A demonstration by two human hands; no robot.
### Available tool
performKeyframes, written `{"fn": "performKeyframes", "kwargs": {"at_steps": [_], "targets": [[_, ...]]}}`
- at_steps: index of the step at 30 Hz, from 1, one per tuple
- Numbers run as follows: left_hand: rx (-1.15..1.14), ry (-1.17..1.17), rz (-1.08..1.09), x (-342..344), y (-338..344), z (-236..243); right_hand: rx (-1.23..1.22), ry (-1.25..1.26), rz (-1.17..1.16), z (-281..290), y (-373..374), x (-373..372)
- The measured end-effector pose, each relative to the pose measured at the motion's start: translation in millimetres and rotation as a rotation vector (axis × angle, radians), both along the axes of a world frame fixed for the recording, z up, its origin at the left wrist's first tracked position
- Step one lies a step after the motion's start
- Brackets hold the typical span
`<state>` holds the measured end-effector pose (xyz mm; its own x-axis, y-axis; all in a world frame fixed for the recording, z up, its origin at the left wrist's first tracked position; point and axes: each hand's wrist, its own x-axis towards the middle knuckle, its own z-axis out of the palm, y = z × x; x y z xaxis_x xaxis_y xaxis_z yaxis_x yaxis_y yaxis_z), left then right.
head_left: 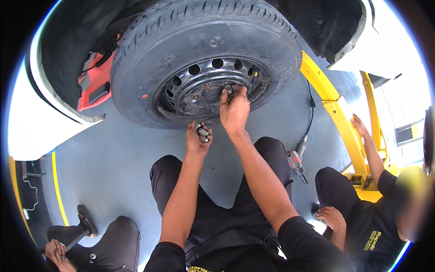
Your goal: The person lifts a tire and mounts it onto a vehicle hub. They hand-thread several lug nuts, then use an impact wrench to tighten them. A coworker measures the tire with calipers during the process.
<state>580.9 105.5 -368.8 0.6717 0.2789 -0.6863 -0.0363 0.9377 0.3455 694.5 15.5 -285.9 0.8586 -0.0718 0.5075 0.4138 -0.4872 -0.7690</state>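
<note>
At the car's wheel arch [63, 54], the wheel [204, 75] appears seated, your right hand [236, 109] pinching one nut [229, 89] at its centre, your left hand [194, 141] cupping loose nuts [202, 132] evidently left off.

We see a smooth grey-blue floor [113, 145] with a painted yellow line [59, 190] along its left side. On the right, we find a red-and-grey pistol-shaped air wrench [296, 164] lying on it, a thin dark hose [311, 119] leading from its handle.
</note>
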Motion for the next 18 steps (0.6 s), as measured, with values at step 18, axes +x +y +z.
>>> {"fn": "performKeyframes", "kwargs": {"at_steps": [18], "targets": [[0.322, -0.289, -0.014, 7.6, -1.5, 35.9, 0.455, 0.769, 0.301, -1.1, 2.3, 12.3]]}}
